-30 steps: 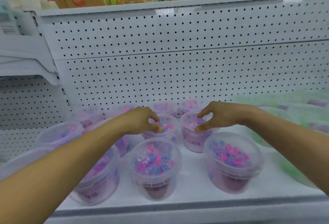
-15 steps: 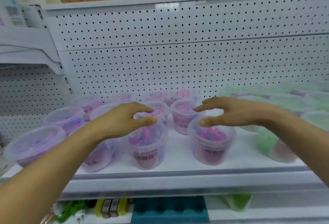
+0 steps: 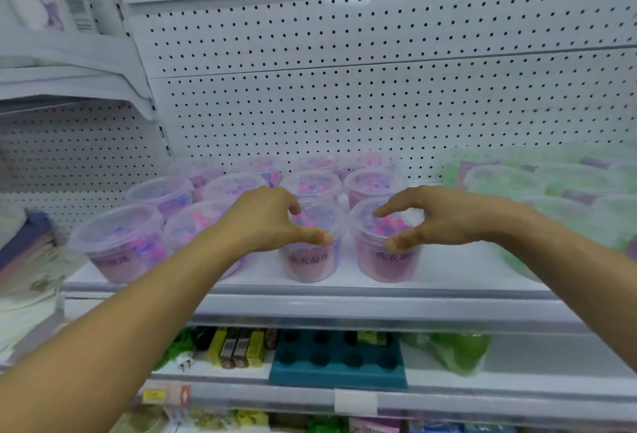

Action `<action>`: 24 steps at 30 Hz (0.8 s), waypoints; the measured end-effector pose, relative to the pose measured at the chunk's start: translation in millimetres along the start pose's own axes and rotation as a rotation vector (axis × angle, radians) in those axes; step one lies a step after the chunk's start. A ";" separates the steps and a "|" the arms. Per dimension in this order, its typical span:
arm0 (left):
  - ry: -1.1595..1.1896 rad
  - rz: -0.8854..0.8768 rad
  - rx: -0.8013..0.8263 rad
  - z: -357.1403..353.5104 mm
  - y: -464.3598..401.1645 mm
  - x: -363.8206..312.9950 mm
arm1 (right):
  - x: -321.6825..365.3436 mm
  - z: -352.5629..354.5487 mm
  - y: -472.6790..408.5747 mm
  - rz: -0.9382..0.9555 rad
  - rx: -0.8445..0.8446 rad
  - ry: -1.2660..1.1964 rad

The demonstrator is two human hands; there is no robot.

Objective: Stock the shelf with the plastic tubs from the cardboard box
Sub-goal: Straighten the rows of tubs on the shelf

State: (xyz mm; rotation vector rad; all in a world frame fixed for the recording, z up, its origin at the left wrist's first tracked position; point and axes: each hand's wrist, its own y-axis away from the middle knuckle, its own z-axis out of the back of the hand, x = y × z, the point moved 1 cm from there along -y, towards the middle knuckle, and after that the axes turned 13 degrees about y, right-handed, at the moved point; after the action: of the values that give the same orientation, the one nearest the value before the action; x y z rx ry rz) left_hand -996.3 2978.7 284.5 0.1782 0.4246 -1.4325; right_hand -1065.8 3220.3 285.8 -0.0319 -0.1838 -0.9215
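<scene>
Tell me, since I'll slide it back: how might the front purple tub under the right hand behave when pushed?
The purple tub narrows toward its base, so a high push may tip it. Filled with beads, it's probably fairly heavy. Its smooth plastic likely slides on the shelf.

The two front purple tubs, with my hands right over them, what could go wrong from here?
1. Both front tubs, left and right, stand close to the shelf's front edge. A tug from the left hand or right hand might tip one off.
2. The purple tubs are packed tightly, so pushing one back could shove the rear tubs out of line.
3. The green tubs sit just to the right, and a sweeping right arm might knock them.
</scene>
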 end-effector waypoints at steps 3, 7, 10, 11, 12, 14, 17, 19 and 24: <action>-0.005 -0.012 0.001 0.7 1.6 -2.4 | 0.8 -1.6 2.0 -0.003 -0.005 0.001; -0.034 -0.062 0.020 -1.2 2.3 1.4 | 3.0 -1.9 0.7 -0.008 -0.010 0.022; -0.030 -0.102 0.038 -0.5 0.0 8.1 | 5.2 2.0 -3.6 -0.026 0.046 0.074; -0.021 -0.114 0.052 0.2 -1.7 10.5 | 7.0 4.7 -5.9 -0.041 0.066 0.104; -0.006 -0.131 0.071 1.1 -3.7 13.4 | 9.5 8.2 -9.2 -0.057 0.072 0.134; 0.048 -0.171 0.116 5.9 -7.7 21.2 | 18.2 16.6 -20.8 -0.090 0.014 0.152; 0.166 -0.170 0.158 25.5 -21.6 43.4 | 36.8 26.7 -52.0 -0.088 -0.148 0.095; 0.177 -0.151 0.130 42.1 -42.5 69.9 | 49.2 30.7 -79.7 -0.056 -0.186 0.077; 0.190 -0.033 0.088 76.5 -107.0 130.5 | 68.0 28.9 -156.0 -0.064 -0.152 0.036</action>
State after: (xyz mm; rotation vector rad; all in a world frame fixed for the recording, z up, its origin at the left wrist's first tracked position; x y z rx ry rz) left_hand -1077.5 2815.6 318.0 0.3822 0.5223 -1.4733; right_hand -1153.7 3075.2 317.9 -0.1506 -0.0820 -0.9974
